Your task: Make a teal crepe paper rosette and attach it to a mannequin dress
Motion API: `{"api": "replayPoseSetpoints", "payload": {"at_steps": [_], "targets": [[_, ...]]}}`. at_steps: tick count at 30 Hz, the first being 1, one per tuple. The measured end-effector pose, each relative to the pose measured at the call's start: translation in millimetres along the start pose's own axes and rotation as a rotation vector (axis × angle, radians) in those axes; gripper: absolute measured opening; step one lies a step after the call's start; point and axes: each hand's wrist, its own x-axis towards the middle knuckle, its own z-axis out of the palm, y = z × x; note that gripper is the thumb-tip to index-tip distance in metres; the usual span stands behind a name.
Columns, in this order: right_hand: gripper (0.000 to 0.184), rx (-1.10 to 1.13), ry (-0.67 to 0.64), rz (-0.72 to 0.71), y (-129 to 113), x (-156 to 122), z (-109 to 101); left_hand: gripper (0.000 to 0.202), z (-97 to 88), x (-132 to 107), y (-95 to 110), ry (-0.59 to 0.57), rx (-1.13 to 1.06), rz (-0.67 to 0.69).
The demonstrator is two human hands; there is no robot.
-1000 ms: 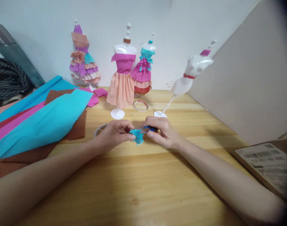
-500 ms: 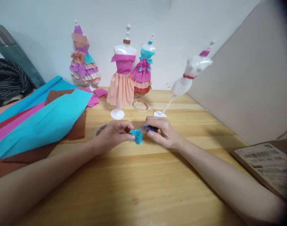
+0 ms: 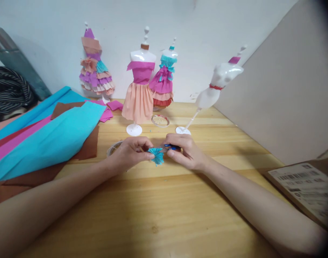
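My left hand (image 3: 130, 152) pinches a small pleated turquoise paper fan (image 3: 156, 156) just above the wooden table (image 3: 164, 200). Close on its right, my right hand (image 3: 183, 150) is closed around a small blue-handled tool (image 3: 171, 146), whose tip meets the fan. A bare white mini mannequin (image 3: 218, 86) with a red waist band leans on its stand just behind my right hand. Behind my left hand stands a mannequin in a pink and peach paper dress (image 3: 139, 89).
Turquoise, pink and brown paper sheets (image 3: 45, 136) cover the table's left. Two more dressed mannequins (image 3: 95, 71) stand at the wall. A tape roll (image 3: 160, 120) and a clear ring (image 3: 112, 147) lie near my hands. A grey board (image 3: 285, 89) and a labelled box (image 3: 304, 186) sit right.
Almost nothing has moved. The paper fan has turned slightly between my fingers, and both hands stay in place.
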Motion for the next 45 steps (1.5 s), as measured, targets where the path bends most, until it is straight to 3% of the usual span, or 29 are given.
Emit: {"api": "replayPoseSetpoints", "payload": {"at_steps": [31, 36, 45], "targets": [[0.027, -0.014, 0.023, 0.008, -3, 0, 2, 0.015, 0.8, 0, -4, -0.037, -0.065, 0.018], [0.032, 0.067, 0.096, 0.143, 1, -2, 0, 0.017, 0.8, 1, -5, -0.005, -0.076, 0.033], [0.034, 0.434, 0.261, 0.441, 11, -6, 9, 0.020, 1.1, 2, 1, 0.018, -0.165, -0.037]]}}
